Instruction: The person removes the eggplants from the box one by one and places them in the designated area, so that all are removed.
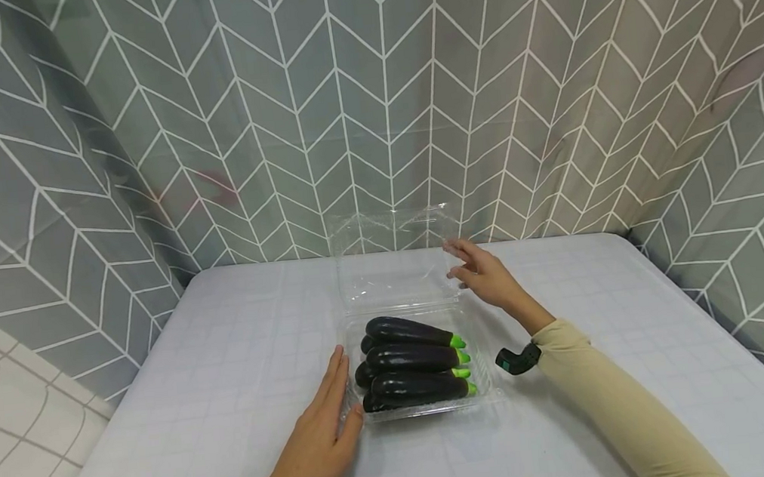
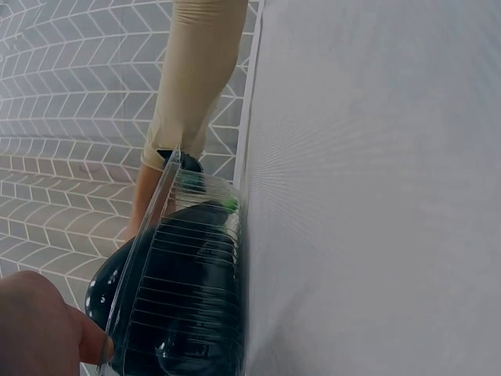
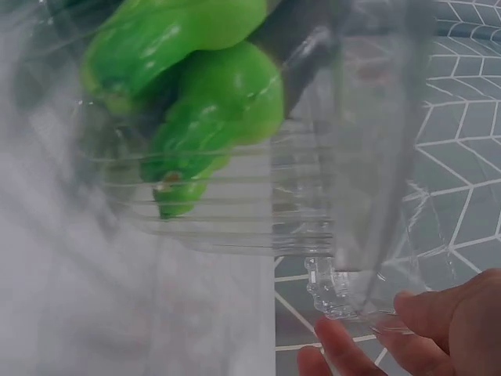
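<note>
An opened clear plastic clamshell container [image 1: 431, 410] sits on the table, its base filled with several dark eggplants [image 1: 413, 357] with green stem ends [image 3: 223, 94] pointing right. The hinged lid [image 1: 394, 268] stands raised at the back. My left hand [image 1: 317, 433] lies along the container's left side with fingers straight, the thumb right at the front left corner; in the left wrist view that thumb [image 2: 94, 341] touches the rim. At the lid's right edge, my right hand [image 1: 483, 271] pinches the thin plastic between thumb and fingers, as the right wrist view shows [image 3: 423, 329].
The white-covered table [image 1: 229, 358] spreads around the container. A grey curtain [image 1: 370, 103] with white chevron lines hangs behind and at the sides. A small black device [image 1: 518, 361] is strapped at the right wrist. White floor tiles [image 1: 15, 407] show at the left.
</note>
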Tool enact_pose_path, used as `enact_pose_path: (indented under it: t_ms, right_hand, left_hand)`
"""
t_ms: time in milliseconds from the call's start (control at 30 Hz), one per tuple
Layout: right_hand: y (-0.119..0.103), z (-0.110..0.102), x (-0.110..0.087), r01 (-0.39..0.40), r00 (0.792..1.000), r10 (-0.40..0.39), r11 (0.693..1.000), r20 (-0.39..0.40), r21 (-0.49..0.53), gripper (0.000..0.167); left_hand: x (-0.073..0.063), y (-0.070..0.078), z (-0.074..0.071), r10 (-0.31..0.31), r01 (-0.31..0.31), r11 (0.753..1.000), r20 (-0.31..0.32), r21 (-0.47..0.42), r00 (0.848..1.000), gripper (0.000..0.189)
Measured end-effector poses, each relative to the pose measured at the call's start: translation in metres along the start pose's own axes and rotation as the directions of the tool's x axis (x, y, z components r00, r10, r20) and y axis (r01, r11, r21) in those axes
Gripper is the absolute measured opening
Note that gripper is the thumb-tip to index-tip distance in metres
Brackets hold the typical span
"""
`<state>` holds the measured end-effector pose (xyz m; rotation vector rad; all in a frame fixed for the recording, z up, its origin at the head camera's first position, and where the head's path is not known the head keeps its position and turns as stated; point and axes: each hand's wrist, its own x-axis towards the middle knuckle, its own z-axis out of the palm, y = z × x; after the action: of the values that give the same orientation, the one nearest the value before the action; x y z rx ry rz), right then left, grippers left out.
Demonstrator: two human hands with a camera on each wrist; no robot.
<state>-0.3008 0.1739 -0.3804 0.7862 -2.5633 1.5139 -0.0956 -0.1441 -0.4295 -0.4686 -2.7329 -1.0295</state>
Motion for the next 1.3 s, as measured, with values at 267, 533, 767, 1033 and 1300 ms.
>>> enact_pose_path:
  t_ms: [267,533,767,1033,1300]
  right_hand:
    - [0.008,0.004,-0.003,-0.057,0.998,0.057,0.998,0.018,-0.012,0.054]
    - [0.017,0.007,-0.003,-0.094,0.995,0.094,0.996,0.023,-0.008,0.048]
    - [0.019,0.008,-0.004,-0.134,0.991,0.134,0.991,0.022,-0.027,0.046]
    - [0.020,0.010,-0.006,-0.166,0.985,0.169,0.982,0.024,-0.085,0.046]
    - [0.022,0.012,-0.005,-0.175,0.984,0.176,0.975,-0.002,-0.135,0.045]
  left_hand:
    - [-0.001,-0.001,0.000,0.005,-0.005,1.000,0.006,-0.012,1.000,0.074]
    - [-0.001,-0.002,0.000,0.011,-0.011,1.000,0.002,-0.011,1.000,0.074]
    - [0.000,0.000,0.000,0.007,-0.007,1.000,0.002,-0.016,1.000,0.074]
    - [0.000,-0.001,0.000,-0.008,0.009,0.999,0.016,-0.033,1.000,0.073]
    - [0.000,-0.001,0.000,-0.001,0.001,1.000,0.007,-0.029,1.000,0.073]
